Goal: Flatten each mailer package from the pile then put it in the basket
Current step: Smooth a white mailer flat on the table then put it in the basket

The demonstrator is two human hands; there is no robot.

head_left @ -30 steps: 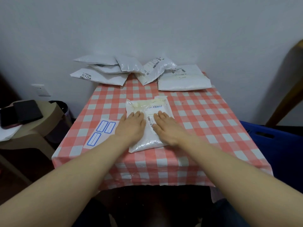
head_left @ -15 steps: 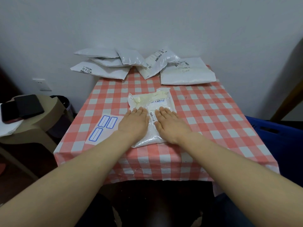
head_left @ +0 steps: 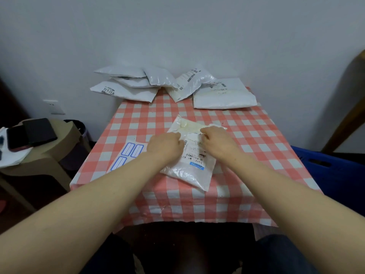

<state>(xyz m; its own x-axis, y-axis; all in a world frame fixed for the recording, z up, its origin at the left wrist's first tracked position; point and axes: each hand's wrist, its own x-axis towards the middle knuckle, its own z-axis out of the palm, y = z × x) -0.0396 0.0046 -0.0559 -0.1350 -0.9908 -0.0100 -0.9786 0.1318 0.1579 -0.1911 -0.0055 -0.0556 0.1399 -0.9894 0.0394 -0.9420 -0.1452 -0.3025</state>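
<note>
A white mailer package (head_left: 190, 169) with a shipping label lies turned at an angle in the middle of the red-and-white checked table (head_left: 256, 147). My left hand (head_left: 165, 145) has its fingers curled on the mailer's left edge. My right hand (head_left: 216, 143) pinches the mailer's upper right part, near its folded far end. A pile of several white mailers (head_left: 169, 86) lies along the table's far edge by the wall. A blue basket (head_left: 331, 165) stands low to the right of the table, partly cut off.
A sheet of blue-bordered labels (head_left: 126, 155) lies on the table left of the mailer. A tan stool (head_left: 39, 155) with dark phones and papers stands at the left. A dark bin is behind it. A wooden chair part is at the far right.
Both hands went from pressing flat on the mailer's near half to gripping its far part with curled fingers. The mailer has rotated, its near end swinging right.
</note>
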